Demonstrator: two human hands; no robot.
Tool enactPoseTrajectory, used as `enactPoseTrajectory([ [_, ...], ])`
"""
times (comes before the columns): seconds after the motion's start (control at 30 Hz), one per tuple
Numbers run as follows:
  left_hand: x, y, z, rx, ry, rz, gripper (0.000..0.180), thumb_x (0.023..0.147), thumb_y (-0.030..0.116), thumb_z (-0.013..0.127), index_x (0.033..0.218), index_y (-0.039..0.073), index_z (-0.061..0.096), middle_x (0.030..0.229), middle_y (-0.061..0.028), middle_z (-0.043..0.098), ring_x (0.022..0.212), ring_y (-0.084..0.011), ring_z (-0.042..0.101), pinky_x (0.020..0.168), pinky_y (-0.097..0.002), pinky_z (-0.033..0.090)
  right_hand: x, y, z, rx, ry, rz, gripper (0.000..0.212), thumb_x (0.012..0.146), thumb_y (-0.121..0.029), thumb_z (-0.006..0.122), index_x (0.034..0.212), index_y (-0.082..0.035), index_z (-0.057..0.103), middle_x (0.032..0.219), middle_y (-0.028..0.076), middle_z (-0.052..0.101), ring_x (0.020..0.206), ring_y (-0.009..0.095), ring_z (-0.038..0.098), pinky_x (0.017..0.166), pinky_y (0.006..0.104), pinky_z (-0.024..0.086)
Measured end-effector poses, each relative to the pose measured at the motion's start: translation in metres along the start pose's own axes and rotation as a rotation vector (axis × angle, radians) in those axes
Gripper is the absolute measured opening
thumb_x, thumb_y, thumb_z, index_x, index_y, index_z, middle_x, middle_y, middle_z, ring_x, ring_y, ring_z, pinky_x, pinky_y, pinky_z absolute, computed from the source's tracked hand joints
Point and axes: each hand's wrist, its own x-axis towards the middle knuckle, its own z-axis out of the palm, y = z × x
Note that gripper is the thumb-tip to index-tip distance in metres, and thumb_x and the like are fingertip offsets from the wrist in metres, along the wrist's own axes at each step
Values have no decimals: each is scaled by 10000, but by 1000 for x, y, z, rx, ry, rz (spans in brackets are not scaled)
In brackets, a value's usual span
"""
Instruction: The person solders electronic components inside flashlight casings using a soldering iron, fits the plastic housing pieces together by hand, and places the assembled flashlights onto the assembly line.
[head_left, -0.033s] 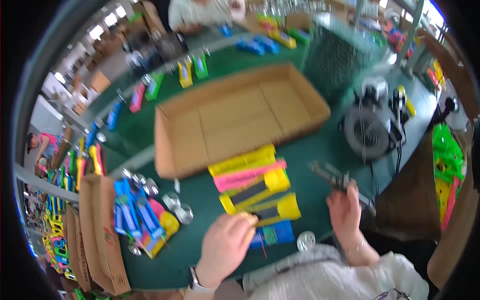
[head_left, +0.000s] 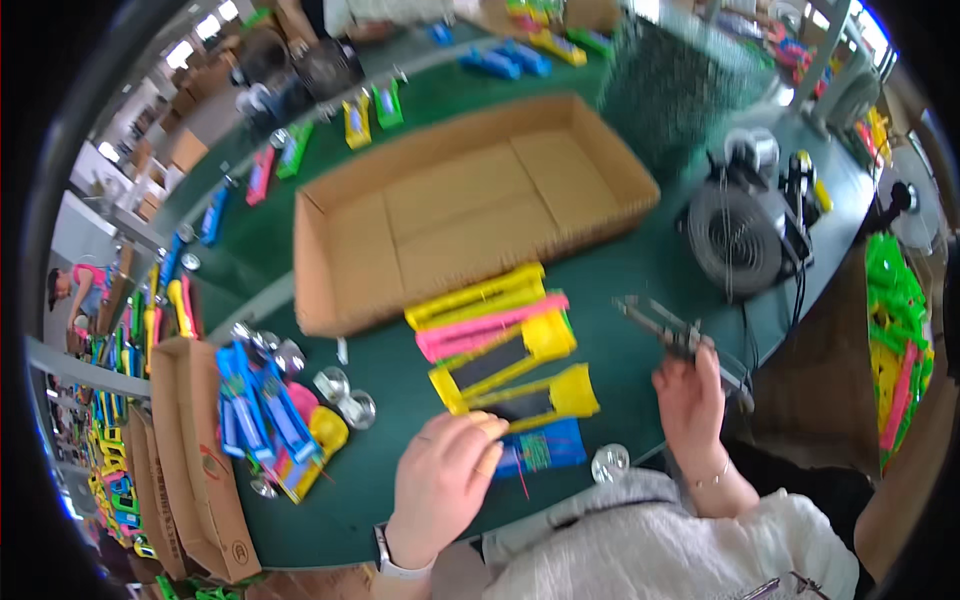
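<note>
My left hand (head_left: 445, 480) has its fingers closed at the near left end of a yellow plastic casing (head_left: 572, 391) with a dark strip. Tan covers show on its fingertips. Partly under that casing lies a blue flat piece (head_left: 550, 446) with a thin red wire. Beyond are another yellow casing (head_left: 548, 338), a pink casing (head_left: 490, 327) and a further yellow casing (head_left: 480, 297). My right hand (head_left: 690, 405) has its fingers closed at the near end of a metal two-pronged tool (head_left: 660, 325), whose exact kind I cannot make out.
An open cardboard tray (head_left: 350, 270) stands beyond the casings. Blue pieces (head_left: 265, 410) and clear round parts (head_left: 357, 409) lie left, beside a narrow cardboard box (head_left: 195, 480). A small black fan (head_left: 733, 243) with cables stands right. Near my clothing lies a clear disc (head_left: 610, 462).
The whole view has shifted slightly, so the bench contents sit a little higher and further left. Both hands keep nearly the same places beside the casing and the tool.
</note>
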Motion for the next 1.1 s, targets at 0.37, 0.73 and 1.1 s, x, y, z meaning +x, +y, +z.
enactPoseTrajectory([
  [0.37, 3, 12, 40, -64, -68, -77, 236, 640, 99, 714, 862, 83, 635, 933, -46, 610, 924, -264, 563, 777, -350, 457, -6, 13, 0, -14, -78, 85, 177, 913, -244, 459, 1035, -116, 443, 824, 16, 504, 738, 105, 453, 705, 307, 393],
  [0.73, 10, 8, 61, -186, 76, -295, 116, 691, -23, 664, 767, 13, 585, 724, -91, 620, 622, -226, 598, 559, -281, 459, 1, 0, 3, -240, -191, 141, 300, 841, -288, 581, 951, -47, 441, 755, 68, 538, 683, 124, 498, 649, 291, 422],
  [1.1, 26, 15, 59, 41, -64, -329, 73, 698, 18, 646, 731, 27, 582, 679, -85, 556, 609, -273, 551, 546, -355, 431, 38, -21, -13, -595, -424, 440, 323, 746, -243, 674, 865, -2, 495, 719, 75, 591, 653, 105, 557, 589, 220, 433],
])
